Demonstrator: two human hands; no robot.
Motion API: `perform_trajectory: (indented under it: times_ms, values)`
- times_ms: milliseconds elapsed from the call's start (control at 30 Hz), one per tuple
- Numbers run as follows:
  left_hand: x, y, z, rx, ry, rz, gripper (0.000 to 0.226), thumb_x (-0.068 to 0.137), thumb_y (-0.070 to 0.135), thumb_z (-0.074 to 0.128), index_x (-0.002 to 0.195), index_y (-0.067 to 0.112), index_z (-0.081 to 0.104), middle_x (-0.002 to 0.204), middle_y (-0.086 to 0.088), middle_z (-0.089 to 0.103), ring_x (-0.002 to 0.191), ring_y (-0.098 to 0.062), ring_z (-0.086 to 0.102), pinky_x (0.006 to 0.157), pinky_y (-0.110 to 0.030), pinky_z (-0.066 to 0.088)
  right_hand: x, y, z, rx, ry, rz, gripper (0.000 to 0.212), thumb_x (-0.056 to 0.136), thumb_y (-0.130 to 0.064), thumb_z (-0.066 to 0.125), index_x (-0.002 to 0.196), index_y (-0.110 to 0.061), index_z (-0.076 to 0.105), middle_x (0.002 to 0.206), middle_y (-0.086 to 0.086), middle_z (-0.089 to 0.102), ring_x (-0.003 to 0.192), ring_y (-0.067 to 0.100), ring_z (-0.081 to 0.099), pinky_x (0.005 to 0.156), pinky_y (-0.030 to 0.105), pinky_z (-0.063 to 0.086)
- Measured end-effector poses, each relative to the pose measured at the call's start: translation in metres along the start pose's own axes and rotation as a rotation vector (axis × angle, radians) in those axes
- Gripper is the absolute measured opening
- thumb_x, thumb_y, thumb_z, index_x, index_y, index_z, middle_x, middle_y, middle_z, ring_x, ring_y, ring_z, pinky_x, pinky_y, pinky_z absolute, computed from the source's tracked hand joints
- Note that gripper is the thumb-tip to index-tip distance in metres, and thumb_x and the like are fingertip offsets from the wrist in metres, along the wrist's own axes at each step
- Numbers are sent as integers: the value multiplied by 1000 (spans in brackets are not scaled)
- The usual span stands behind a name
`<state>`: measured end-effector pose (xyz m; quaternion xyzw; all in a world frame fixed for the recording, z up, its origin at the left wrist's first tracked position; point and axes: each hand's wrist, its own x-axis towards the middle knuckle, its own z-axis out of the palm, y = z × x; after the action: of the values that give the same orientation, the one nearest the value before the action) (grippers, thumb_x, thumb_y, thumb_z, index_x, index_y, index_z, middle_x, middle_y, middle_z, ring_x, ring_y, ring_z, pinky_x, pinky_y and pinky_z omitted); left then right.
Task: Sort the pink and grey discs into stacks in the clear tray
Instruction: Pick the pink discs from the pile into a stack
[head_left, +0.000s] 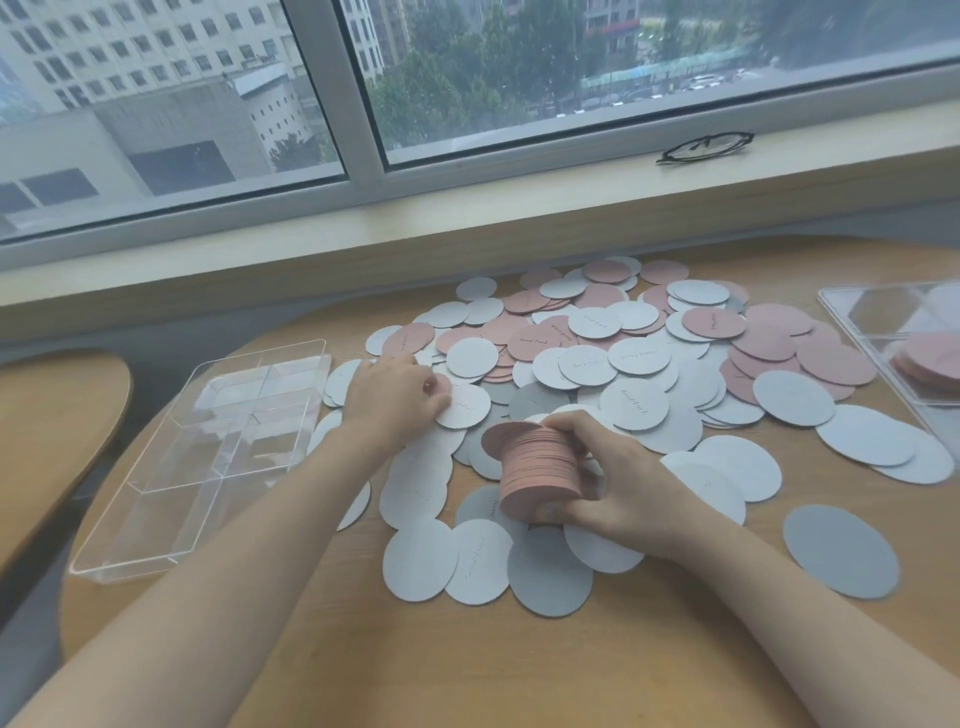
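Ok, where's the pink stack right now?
The pink stack sits low centre, gripped by the right hand above loose grey discs, right of the empty clear tray.

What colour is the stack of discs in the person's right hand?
Pink; the stack in the right hand shows clearly in the head view.

Pink stack (537, 475) in right hand (623, 493)
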<state>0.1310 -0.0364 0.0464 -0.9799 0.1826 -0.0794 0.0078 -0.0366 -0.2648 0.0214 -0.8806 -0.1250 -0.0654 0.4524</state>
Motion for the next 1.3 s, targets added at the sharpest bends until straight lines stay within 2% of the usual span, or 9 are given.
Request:
perform_trajectory:
  times_ms: [267, 400, 467, 600, 700, 800, 933, 1100, 1300]
  values:
    - [-38, 3, -22, -355, 392, 121, 20, 97, 23, 56, 95, 21, 76, 85, 6, 73, 83, -20, 58, 81, -34, 41, 0, -2, 0, 18, 0, -14, 75, 69, -38, 87, 134, -33, 49, 120, -18, 58, 112, 2, 53, 90, 11, 40]
    - [-80, 32, -33, -880, 190, 83, 16, 99, 26, 59, 103, 28, 75, 89, 14, 73, 68, -8, 56, 67, -25, 46, 0, -1, 0, 33, -4, -28, 79, 70, -36, 88, 138, -31, 48, 121, -17, 57, 114, -1, 52, 89, 8, 37]
    - [-94, 44, -28, -1008, 85, 89, 19, 100, 26, 58, 104, 36, 74, 97, 15, 74, 81, -17, 65, 74, -35, 53, 1, 0, 1, 11, 11, -10, 87, 69, -38, 88, 142, -34, 42, 121, -21, 54, 112, -9, 49, 89, 6, 36]
    - [-104, 57, -16, -1189, 22, 48, 23, 101, 20, 54, 106, 32, 72, 100, 11, 74, 98, -10, 65, 87, -30, 52, 1, 4, 4, -11, 16, -4, 106, 68, -41, 88, 152, -37, 23, 122, -22, 47, 114, -10, 45, 96, 7, 34]
    - [-109, 62, -8, -1227, -81, 58, 29, 104, 39, 44, 121, 31, 67, 111, 14, 72, 103, -4, 64, 86, -29, 49, 3, 9, 5, -74, 42, -28, 92, 68, -49, 84, 145, -29, 37, 123, -11, 38, 118, -1, 41, 102, 22, 39]
    - [-118, 62, 8, -1211, -253, 162, 72, 87, 80, 40, 149, 44, 35, 148, 25, 47, 133, 3, 48, 107, -22, 40, 4, 12, 6, -217, 79, -69, 80, 70, -63, 72, 134, -24, 44, 126, -6, 35, 119, 14, 40, 103, 32, 38]
    - [-118, 67, 15, -985, -261, 243, 104, 70, 97, 34, 153, 49, -6, 157, 38, 4, 144, 18, 10, 116, -10, 15, 1, 11, 11, -316, -33, -91, 81, 88, -51, 63, 151, -20, 22, 139, -2, 42, 131, 13, 35, 121, 35, 12]
    - [-118, 75, 19, -908, -13, 163, 103, 75, 94, 31, 157, 36, 12, 146, 44, 11, 132, 31, 12, 104, 3, 13, -1, 6, 11, -356, -105, -121, 83, 94, -54, 47, 157, -24, 3, 156, -3, 30, 146, 7, 19, 124, 35, 2]
    - [-116, 78, 17, -886, -31, 187, 90, 74, 91, 40, 145, 54, 0, 144, 48, 4, 132, 31, 7, 105, 3, 9, -4, -4, -2, -346, -214, -73, 90, 95, -49, 56, 158, -26, -4, 157, -6, 29, 146, 4, 16, 123, 30, -1]
